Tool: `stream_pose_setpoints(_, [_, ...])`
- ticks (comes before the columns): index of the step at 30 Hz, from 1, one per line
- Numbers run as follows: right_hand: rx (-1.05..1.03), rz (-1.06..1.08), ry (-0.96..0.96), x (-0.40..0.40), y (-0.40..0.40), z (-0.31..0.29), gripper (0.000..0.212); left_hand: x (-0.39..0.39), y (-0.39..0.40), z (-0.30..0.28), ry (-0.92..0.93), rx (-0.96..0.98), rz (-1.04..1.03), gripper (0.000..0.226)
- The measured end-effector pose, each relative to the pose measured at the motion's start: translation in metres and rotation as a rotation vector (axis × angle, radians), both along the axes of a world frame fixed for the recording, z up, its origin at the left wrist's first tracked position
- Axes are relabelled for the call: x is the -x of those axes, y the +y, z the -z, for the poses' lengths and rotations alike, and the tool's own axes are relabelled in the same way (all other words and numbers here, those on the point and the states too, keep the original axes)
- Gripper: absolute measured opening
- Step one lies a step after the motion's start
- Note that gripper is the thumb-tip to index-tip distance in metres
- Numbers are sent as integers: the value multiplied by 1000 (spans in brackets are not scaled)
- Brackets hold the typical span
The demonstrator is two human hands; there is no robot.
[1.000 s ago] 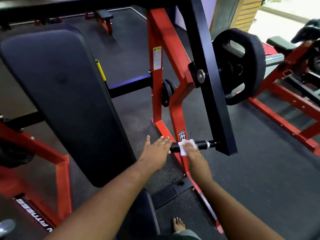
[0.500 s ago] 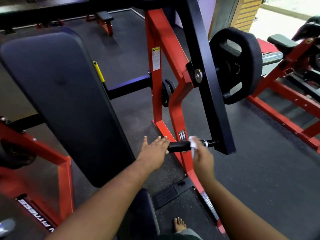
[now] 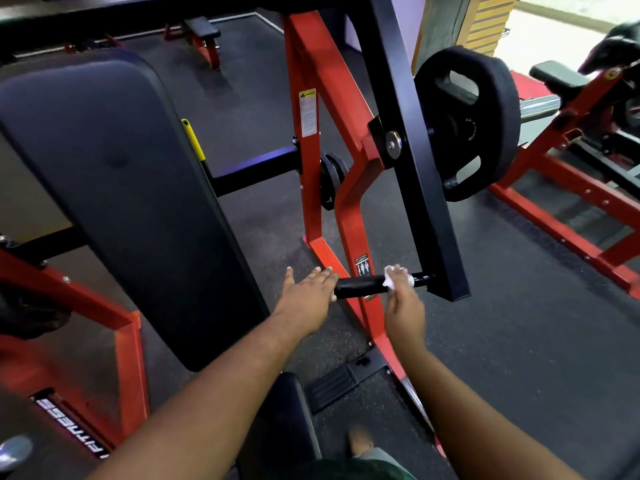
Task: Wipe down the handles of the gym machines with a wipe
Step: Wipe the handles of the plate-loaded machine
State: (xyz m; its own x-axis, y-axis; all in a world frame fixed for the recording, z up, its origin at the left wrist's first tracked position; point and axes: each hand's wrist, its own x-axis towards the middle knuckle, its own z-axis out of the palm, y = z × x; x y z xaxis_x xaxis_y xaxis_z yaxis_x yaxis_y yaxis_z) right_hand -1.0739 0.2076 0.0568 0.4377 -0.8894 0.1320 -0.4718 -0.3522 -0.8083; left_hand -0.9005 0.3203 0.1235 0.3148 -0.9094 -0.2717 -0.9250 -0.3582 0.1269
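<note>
Gripping the white, crumpled wipe (image 3: 393, 279) around the black handle (image 3: 360, 286) at five o'clock, the right hand (image 3: 403, 299) curls shut; the left hand (image 3: 306, 294), fingers spread flat, touches the handle's free end.

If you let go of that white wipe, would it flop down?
Probably. The wipe looks thin and crumpled where the right hand wraps it round the black handle, so it is likely floppy and very light, and would droop or fall off.
</note>
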Motion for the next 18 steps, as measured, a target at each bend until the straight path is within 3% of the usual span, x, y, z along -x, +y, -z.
stream_pose_setpoints(3, [47, -5, 173, -24, -9, 8, 43, -1, -2, 1, 3, -1, -1, 54])
stream_pose_setpoints(9, [28, -294, -100, -41, 62, -10, 54, -2, 0, 4, -16, 20, -5, 55])
stream_pose_setpoints(11, [6, -235, -125, -21, 42, -10, 51, -2, 0, 2, -7, 24, -8, 53])
stream_pose_setpoints(14, [-15, -8, 12, -6, -9, 2, 41, -1, 0, 0, -1, 20, 3, 53])
stream_pose_setpoints(16, [40, -29, 172, -20, -17, 6, 41, -1, -1, -1, 7, 12, 1, 53])
stream_pose_setpoints(18, [65, -65, 169, -40, 5, 9, 44, -1, -2, 0, 11, 8, -3, 53])
